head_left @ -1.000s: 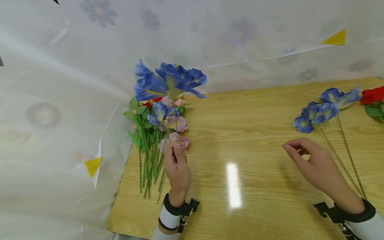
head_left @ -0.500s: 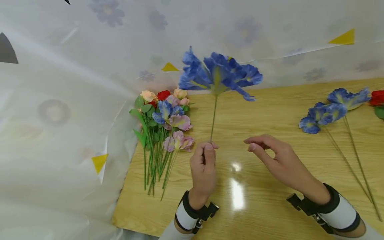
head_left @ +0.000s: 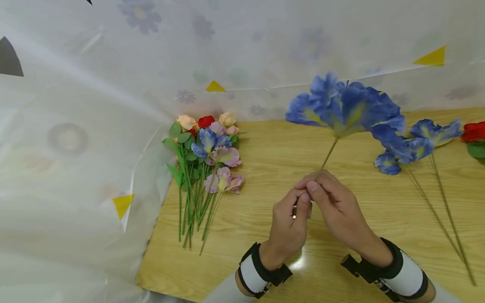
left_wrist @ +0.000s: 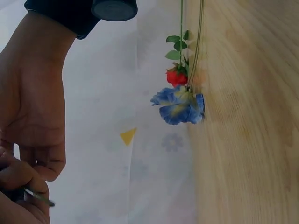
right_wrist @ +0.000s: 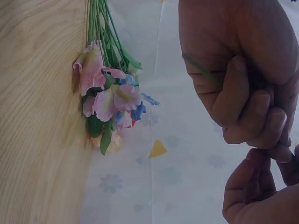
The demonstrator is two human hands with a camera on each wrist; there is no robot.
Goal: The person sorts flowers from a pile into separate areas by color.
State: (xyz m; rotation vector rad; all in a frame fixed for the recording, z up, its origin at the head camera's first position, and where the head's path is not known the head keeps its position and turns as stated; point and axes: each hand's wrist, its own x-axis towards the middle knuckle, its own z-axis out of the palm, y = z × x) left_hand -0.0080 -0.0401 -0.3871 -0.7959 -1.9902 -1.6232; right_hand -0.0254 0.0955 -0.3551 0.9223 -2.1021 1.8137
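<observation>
While both hands meet mid-tabletop: left hand (head_left: 289, 219) and right hand (head_left: 333, 206) each pinch the blue flower (head_left: 346, 109) by its thin stem, above the tabletop (head_left: 265, 219).
Risk: stem may slip or bend between the two grips.
Bunch (head_left: 204, 160): lies loose, far left.
Containers: none visible.

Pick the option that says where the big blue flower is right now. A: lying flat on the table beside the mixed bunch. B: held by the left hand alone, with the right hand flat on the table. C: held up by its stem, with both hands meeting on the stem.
C: the big blue flower stands above the table, and the left hand and right hand pinch its stem together.
</observation>
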